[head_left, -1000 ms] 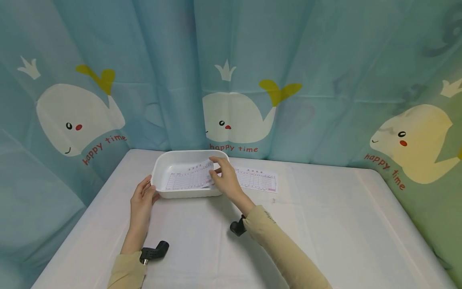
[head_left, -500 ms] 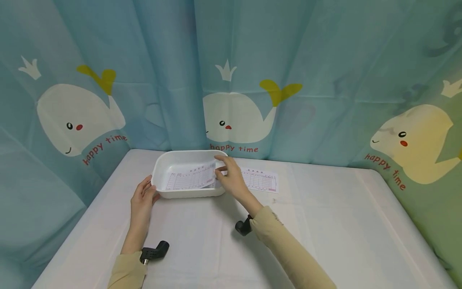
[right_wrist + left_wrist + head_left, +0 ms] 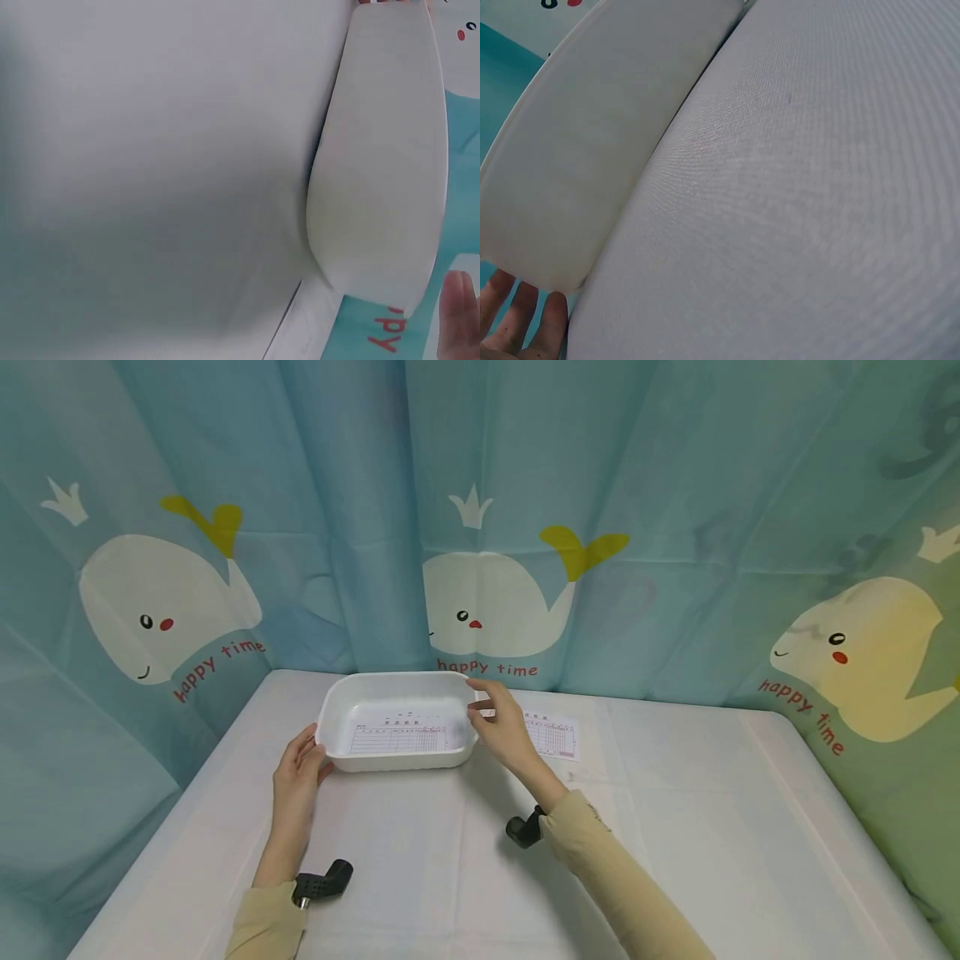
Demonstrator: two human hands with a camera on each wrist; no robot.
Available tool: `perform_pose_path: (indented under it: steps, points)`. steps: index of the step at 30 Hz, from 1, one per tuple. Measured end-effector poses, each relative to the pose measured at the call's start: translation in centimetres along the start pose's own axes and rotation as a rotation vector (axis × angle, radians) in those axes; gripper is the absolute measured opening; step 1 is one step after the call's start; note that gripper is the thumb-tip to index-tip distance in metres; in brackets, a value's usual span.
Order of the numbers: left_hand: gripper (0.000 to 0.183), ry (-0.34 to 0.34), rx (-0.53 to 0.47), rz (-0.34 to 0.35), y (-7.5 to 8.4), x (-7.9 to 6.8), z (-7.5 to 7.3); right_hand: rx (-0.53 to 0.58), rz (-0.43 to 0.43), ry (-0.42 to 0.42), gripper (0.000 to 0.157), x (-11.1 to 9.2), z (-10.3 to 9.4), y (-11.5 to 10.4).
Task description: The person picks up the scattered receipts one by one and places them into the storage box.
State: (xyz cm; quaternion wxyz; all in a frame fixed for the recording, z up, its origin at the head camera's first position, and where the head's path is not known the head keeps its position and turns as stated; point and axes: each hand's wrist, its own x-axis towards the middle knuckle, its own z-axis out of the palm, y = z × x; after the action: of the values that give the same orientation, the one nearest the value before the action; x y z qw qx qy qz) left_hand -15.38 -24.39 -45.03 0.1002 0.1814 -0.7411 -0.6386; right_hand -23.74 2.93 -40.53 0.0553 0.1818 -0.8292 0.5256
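Observation:
A white rectangular tray [image 3: 397, 762] stands at the back left of the table. Flat on its bottom lies a printed paper form [image 3: 393, 740] with a ruled table in red and purple. My left hand [image 3: 294, 777] holds the tray's left front corner, and its fingertips meet the end wall in the left wrist view. At the tray's right end, my right hand [image 3: 504, 727] hangs over the rim with fingers loosely bent and nothing between them. A second printed form [image 3: 553, 739] lies on the table to the right, its left part hidden behind that hand.
A white cloth covers the table [image 3: 712, 827]. Blue-green curtains [image 3: 675, 460] with whale prints hang right behind and along both sides. A black wrist camera [image 3: 324, 882] sits on the left sleeve, another on the right.
My right hand has let go of the form, which now lies flat and straighter in the tray. That hand has moved right to the tray's end. My left hand stays put.

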Motion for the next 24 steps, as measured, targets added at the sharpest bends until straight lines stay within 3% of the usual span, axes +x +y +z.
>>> perform_pose_path:
  steps: [8, 24]
  points:
    - [0.048, 0.005, 0.008, 0.021, -0.1, 0.0, 0.1, -0.015, 0.019, 0.022, 0.035, -0.2, -1.4, 0.8]
    - [0.048, 0.019, 0.001, 0.013, 0.0, -0.1, 0.1, -0.07, 0.037, 0.077, 0.035, -1.2, -4.0, 4.0]
